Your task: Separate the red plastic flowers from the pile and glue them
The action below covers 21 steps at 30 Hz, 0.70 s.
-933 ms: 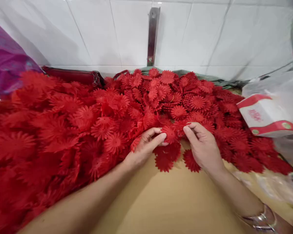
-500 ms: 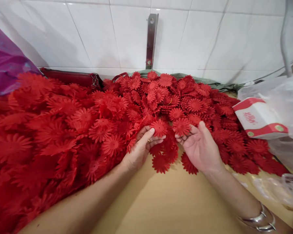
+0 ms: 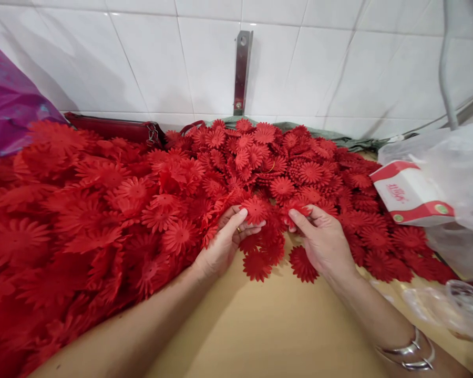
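Between the thumb and fingers of my left hand [image 3: 230, 233] is a red artificial flower layer [image 3: 257, 210] with many narrow petals around a small centre hole. My right hand [image 3: 323, 239], thumb pressed down, pinches another red flower piece [image 3: 297, 209] just to the right of it. The two pieces are close together at the front of the heap. Below my hands, loose red flower pieces [image 3: 257, 264] hang or lie at the near edge of the pile, and one more [image 3: 303, 264] lies beside my right palm.
A big heap of red flower pieces [image 3: 102, 210] spreads across the tan table [image 3: 236, 325]. Behind it lie a dark red purse [image 3: 114, 130] and a metal bracket [image 3: 242, 73] on the tiled wall. To the right are a red-and-white box [image 3: 412, 193] and a clear plastic bag [image 3: 471, 173].
My right thumb has come down onto the flower piece that lay on its fingers, and that hand has turned palm inward. My left hand keeps its hold nearly unmoved.
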Available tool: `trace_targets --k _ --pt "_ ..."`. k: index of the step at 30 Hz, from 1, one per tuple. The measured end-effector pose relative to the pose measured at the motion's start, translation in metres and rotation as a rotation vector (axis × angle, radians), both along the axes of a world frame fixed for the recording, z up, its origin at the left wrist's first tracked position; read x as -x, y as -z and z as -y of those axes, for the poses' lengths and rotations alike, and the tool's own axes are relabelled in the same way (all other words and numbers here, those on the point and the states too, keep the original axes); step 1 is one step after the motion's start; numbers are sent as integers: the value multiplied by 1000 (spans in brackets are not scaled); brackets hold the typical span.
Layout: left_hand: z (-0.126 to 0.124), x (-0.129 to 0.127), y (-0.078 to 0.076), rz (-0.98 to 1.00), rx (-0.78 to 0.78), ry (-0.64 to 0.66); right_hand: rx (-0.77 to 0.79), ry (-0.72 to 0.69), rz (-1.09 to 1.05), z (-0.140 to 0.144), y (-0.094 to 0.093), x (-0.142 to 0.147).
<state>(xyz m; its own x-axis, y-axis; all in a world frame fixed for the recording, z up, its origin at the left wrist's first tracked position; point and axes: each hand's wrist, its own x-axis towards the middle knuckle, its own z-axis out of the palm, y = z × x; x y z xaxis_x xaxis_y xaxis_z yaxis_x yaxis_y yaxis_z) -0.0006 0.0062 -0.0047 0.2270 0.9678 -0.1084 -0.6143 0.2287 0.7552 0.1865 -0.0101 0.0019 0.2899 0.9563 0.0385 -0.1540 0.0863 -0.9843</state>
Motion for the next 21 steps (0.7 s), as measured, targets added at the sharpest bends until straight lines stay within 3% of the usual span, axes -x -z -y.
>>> trace_targets --k 5,13,21 --pt "0 0 0 17 23 -10 10 -54 9 1 -1 -2" --pt "0 1 -5 55 55 16 -102 -105 -6 3 1 5" --pt "-1 1 -2 62 56 13 -8 -86 46 3 0 4"
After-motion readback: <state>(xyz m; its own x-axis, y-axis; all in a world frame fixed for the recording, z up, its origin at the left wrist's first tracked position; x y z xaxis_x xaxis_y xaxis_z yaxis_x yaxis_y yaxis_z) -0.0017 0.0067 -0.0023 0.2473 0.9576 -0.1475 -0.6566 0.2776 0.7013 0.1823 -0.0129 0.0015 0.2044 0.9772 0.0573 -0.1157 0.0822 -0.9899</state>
